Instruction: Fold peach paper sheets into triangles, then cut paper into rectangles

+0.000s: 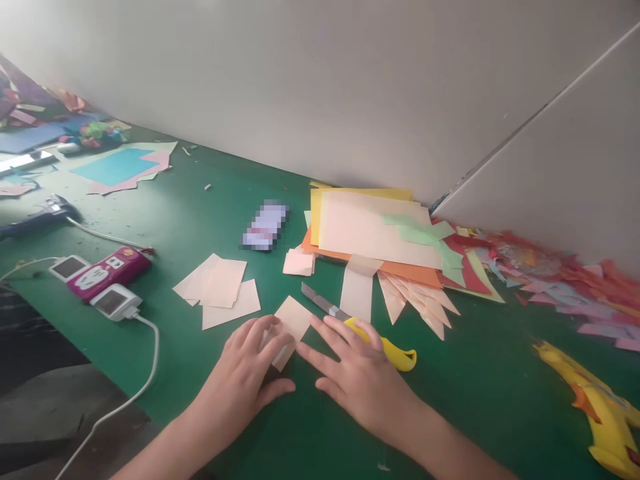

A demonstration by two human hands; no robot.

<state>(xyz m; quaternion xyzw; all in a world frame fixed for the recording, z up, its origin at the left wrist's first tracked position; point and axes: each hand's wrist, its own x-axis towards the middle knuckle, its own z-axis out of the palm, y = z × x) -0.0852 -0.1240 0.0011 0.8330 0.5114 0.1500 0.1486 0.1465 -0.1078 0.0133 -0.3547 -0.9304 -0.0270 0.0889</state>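
A small pale peach sheet of paper [291,313] lies on the green table between my hands. My left hand [260,357] rests over its left part, fingers bent and thumb apart, the fingertips touching the paper. My right hand [353,367] is spread flat at the paper's right edge, its fingers partly over the yellow handle of a utility knife [403,353]. The knife's grey blade points up and left, past the fingers. Several cut peach paper pieces [223,287] overlap to the left, and folded peach triangles [420,300] fan out at the right.
Coloured sheets [370,227] are stacked at the back, with a phone-like pixelated object [266,225] left of them. A purple power strip [110,272] with white plugs and cords sits left. A yellow glue gun [590,407] lies right. Paper scraps [550,267] pile along the wall.
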